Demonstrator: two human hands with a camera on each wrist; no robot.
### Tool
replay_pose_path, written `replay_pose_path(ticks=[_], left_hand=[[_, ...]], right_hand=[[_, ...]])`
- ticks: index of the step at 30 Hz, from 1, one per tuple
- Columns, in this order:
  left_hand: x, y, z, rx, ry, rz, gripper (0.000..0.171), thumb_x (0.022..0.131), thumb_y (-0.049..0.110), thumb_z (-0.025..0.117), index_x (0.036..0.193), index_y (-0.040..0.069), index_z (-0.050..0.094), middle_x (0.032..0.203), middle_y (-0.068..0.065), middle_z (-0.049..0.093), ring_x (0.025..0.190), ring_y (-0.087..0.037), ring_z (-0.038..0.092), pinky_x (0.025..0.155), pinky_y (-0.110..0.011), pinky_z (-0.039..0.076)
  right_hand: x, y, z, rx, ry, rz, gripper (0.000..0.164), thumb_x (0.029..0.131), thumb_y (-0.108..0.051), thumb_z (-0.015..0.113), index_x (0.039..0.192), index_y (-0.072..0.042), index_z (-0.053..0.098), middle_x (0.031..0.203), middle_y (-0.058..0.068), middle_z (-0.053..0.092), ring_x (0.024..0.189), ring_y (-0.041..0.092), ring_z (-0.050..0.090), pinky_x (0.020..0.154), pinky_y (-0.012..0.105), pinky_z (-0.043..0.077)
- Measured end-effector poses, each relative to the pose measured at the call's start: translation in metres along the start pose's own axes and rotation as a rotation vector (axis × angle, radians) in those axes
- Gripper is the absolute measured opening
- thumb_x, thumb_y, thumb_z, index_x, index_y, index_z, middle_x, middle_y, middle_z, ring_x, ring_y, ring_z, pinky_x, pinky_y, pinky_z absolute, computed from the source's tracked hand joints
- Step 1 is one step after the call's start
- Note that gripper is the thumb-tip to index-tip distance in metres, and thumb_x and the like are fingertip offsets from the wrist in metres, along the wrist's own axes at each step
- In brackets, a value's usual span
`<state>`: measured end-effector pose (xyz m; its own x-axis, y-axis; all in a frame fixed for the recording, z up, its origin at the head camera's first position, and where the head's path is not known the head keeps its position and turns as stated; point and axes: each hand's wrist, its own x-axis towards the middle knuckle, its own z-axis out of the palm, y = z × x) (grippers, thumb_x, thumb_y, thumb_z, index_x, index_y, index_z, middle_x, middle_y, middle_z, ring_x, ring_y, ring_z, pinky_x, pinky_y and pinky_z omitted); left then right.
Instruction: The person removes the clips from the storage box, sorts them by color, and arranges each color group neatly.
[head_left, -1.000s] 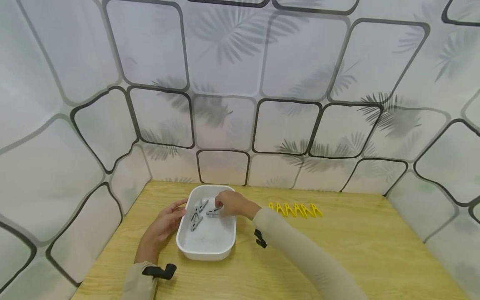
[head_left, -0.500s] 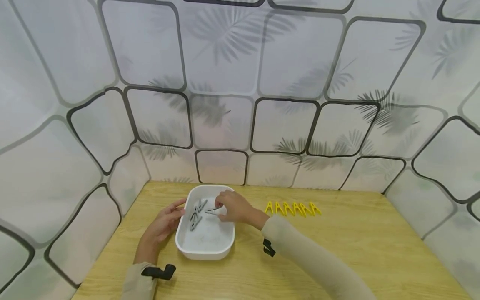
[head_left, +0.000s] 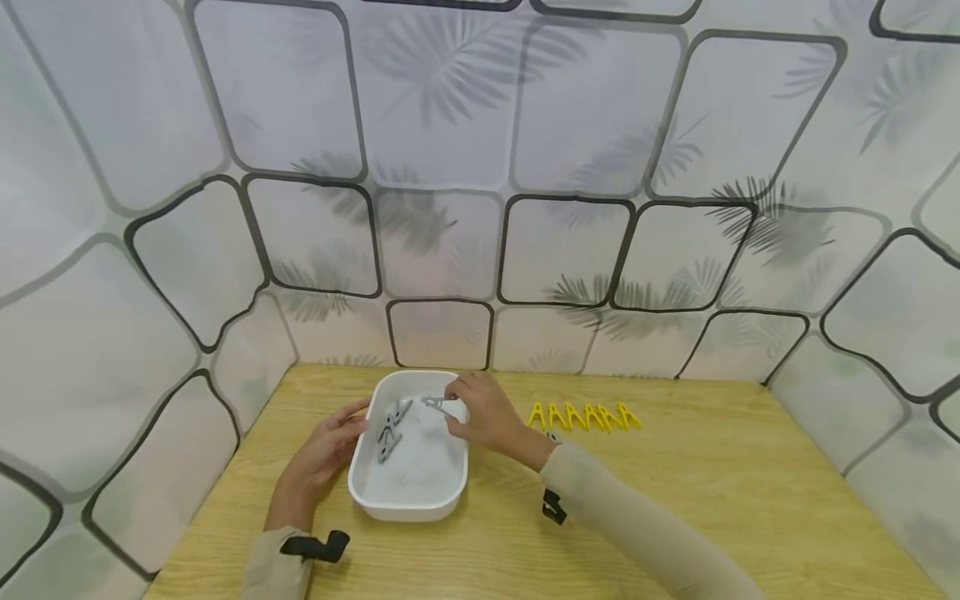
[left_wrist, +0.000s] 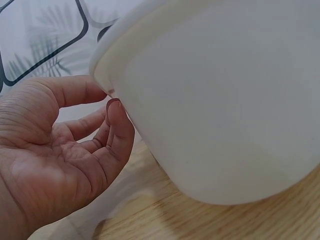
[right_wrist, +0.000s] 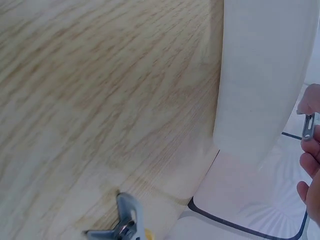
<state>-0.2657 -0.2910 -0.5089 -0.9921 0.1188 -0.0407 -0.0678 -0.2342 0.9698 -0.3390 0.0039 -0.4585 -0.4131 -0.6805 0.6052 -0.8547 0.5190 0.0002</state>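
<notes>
My right hand (head_left: 491, 417) pinches a grey clothespin (head_left: 437, 403) between thumb and fingers, raised over the right side of a white plastic tub (head_left: 408, 510). In the right wrist view only part of that hand shows, at the right edge, with the clothespin (right_wrist: 308, 127) in its fingertips. My left hand (head_left: 330, 446) rests its fingers against the tub's outer left wall; the left wrist view shows the fingertips just below the rim (left_wrist: 107, 50). Several grey clothespins (head_left: 388, 447) lie inside the tub, toward its left side.
Several yellow clothespins (head_left: 590, 416) stand in a row on the wooden table (head_left: 720, 467) right of the tub. Another grey clothespin (right_wrist: 127, 220) is beside that row, partly hidden by my right wrist in the head view. A patterned cloth backdrop (head_left: 442, 250) surrounds the table.
My right hand has lifted the grey clothespin from inside the tub and moved right, toward the rim. The left hand keeps its place at the tub wall.
</notes>
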Motion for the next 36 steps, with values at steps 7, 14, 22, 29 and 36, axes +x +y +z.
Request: replay_pose_path(ticks=[7,14,22,29,36], left_hand=[[0.0,-0.004,0.001,0.005,0.005,-0.001,0.051,0.106,0.009,0.053,0.154,0.005,0.037,0.113,0.007,0.068,0.105,-0.007,0.065,0.09,-0.024,0.054],[0.001,-0.008,-0.001,0.023,0.011,-0.016,0.052,0.106,0.012,0.052,0.155,0.006,0.035,0.112,0.009,0.067,0.104,-0.005,0.064,0.09,-0.023,0.054],[0.001,-0.004,0.0,-0.025,-0.011,0.023,0.042,0.106,0.007,0.051,0.147,0.012,0.048,0.111,0.006,0.069,0.102,-0.007,0.067,0.088,-0.024,0.055],[0.0,-0.002,0.0,-0.016,-0.005,0.014,0.041,0.106,0.008,0.052,0.146,0.014,0.048,0.114,0.007,0.069,0.105,-0.006,0.066,0.089,-0.023,0.055],[0.001,-0.003,0.001,-0.016,0.013,0.002,0.042,0.105,0.007,0.053,0.147,0.014,0.049,0.112,0.006,0.069,0.103,-0.007,0.066,0.088,-0.024,0.055]], right_hand=[[-0.012,0.008,-0.01,-0.003,0.112,0.025,0.026,0.079,-0.015,0.083,0.099,-0.011,0.067,0.096,0.001,0.067,0.091,0.019,0.058,0.088,0.038,0.049],[-0.035,0.025,-0.014,-0.054,0.183,0.102,0.026,0.078,-0.016,0.084,0.098,-0.011,0.067,0.094,0.002,0.066,0.087,0.02,0.057,0.083,0.039,0.049],[-0.062,0.044,-0.027,-0.054,0.19,0.245,0.026,0.08,-0.016,0.085,0.099,-0.01,0.068,0.095,0.003,0.067,0.09,0.023,0.061,0.085,0.046,0.049],[-0.083,0.06,-0.041,-0.131,0.197,0.29,0.028,0.077,-0.014,0.087,0.096,-0.009,0.068,0.092,0.005,0.068,0.088,0.027,0.062,0.085,0.051,0.048],[-0.107,0.074,-0.049,-0.184,0.199,0.334,0.03,0.075,-0.014,0.089,0.094,-0.005,0.068,0.089,0.008,0.066,0.086,0.029,0.06,0.085,0.053,0.046]])
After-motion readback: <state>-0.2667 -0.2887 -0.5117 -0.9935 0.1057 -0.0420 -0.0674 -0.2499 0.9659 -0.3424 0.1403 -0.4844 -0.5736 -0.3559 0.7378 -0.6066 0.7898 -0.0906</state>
